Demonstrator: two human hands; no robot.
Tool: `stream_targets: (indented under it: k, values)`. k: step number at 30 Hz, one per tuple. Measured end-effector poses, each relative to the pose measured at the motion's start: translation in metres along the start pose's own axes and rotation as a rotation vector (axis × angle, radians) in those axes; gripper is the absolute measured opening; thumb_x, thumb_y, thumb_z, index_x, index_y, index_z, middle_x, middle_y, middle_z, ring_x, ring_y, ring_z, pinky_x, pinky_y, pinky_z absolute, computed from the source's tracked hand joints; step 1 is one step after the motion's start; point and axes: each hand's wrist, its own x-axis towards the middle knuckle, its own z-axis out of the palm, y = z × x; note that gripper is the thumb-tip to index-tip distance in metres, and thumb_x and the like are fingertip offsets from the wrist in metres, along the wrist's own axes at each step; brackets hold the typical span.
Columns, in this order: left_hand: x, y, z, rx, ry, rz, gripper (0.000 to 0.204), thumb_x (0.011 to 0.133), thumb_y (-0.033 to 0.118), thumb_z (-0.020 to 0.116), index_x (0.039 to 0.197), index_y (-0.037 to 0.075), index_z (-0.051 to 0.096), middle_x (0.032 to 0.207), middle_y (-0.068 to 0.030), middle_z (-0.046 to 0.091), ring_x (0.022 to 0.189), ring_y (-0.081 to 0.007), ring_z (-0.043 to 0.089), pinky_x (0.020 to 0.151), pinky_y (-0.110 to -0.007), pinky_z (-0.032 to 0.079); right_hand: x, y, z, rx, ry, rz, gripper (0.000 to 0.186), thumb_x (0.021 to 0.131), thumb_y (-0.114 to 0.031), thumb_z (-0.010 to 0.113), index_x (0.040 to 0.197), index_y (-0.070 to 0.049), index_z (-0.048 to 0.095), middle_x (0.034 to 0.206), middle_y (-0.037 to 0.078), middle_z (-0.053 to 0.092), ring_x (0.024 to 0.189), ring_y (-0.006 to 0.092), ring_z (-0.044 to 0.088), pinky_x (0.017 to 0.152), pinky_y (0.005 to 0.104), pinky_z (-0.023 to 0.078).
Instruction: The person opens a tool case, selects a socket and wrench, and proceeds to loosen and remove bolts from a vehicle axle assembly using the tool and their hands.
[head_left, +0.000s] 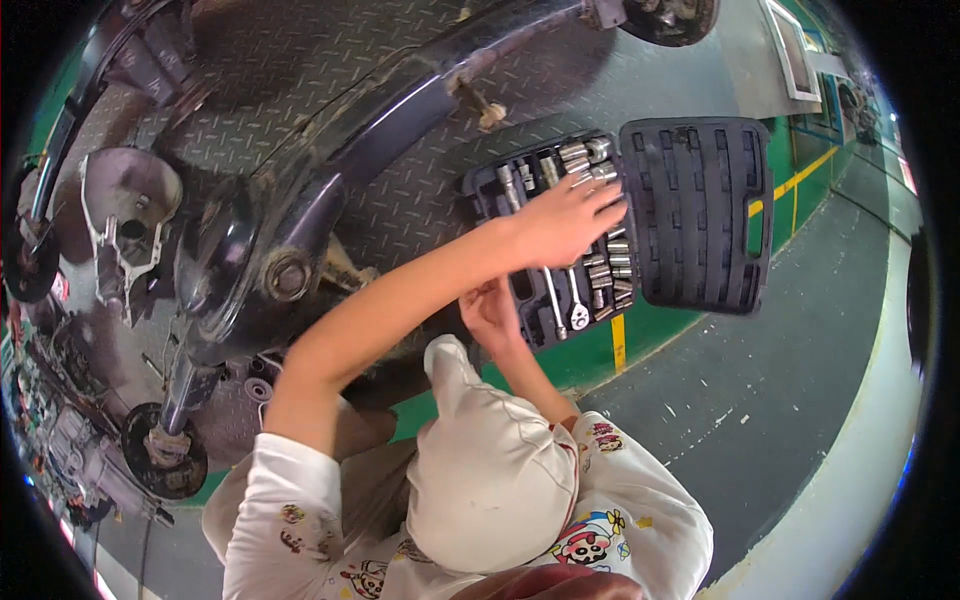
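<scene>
A black socket-set case point(478, 190) lies unfolded, its lid point(700, 215) flat to the right. Over the tray's middle is my left hand point(572, 225), fingers stretched out and somewhat apart above the sockets point(618, 262); nothing shows in it. The left forearm passes across in front of my right hand point(490, 312). That hand is beside the tray's left edge with its fingers bent. Part of it is hidden, so whether it holds anything is unclear. A chrome ratchet handle point(578, 312) and a long chrome bar point(554, 305) lie in the tray's near part.
A large black axle housing point(370, 140) stretches across the left side over a diamond-plate surface point(400, 190). Beside it stands a grey metal housing point(130, 225). More machine parts point(95, 455) crowd the lower left. A white cap point(490, 490) covers the lower middle.
</scene>
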Motion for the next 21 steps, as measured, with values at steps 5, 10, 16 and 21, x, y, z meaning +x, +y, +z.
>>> stream_targets:
  k: [5, 10, 16, 21]
  values:
    - [-0.108, 0.042, -0.112, 0.035, -0.512, 0.007, 0.049, 0.076, 0.012, 0.070, 0.124, 0.007, 0.060, 0.121, -0.0107, 0.063, 0.118, -0.0261, 0.058, 0.102, -0.040, 0.042, -0.051, -0.019, 0.078, -1.076, 0.035, 0.124, 0.040, 0.102, -0.039, 0.051, 0.133, -0.015, 0.055, 0.124, 0.002, 0.060, 0.115, 0.0155, 0.056, 0.082, 0.0311, 0.047]
    - [-0.207, 0.092, -0.189, -0.044, -0.457, -0.058, 0.038, 0.085, 0.014, 0.065, 0.123, 0.009, 0.061, 0.118, -0.0090, 0.065, 0.113, -0.0251, 0.060, 0.099, -0.038, 0.044, 0.022, -0.120, 0.213, -1.223, -0.421, -0.466, 0.041, 0.101, -0.042, 0.056, 0.112, -0.003, 0.060, 0.093, 0.004, 0.063, 0.085, 0.0143, 0.059, 0.082, 0.0304, 0.049]
    - [-0.322, 0.102, -0.154, -0.523, -0.227, -0.513, 0.030, 0.094, 0.010, 0.056, 0.123, 0.007, 0.062, 0.113, -0.0109, 0.067, 0.104, -0.0308, 0.062, 0.092, -0.042, 0.049, 0.149, -0.109, 0.331, -0.721, -0.247, -0.282, 0.068, 0.092, -0.056, 0.066, 0.132, -0.002, 0.055, 0.134, 0.010, 0.059, 0.116, 0.0246, 0.057, 0.098, 0.0358, 0.046]
    - [-0.354, 0.109, -0.095, -0.757, 0.325, -0.800, 0.020, 0.097, 0.004, 0.053, 0.111, 0.002, 0.067, 0.108, -0.0110, 0.070, 0.103, -0.0219, 0.066, 0.093, -0.033, 0.049, 0.165, -0.067, 0.331, -0.724, -0.486, -0.363, 0.078, 0.092, -0.071, 0.049, 0.135, -0.006, 0.054, 0.122, 0.014, 0.067, 0.115, 0.0314, 0.061, 0.102, 0.0490, 0.046]
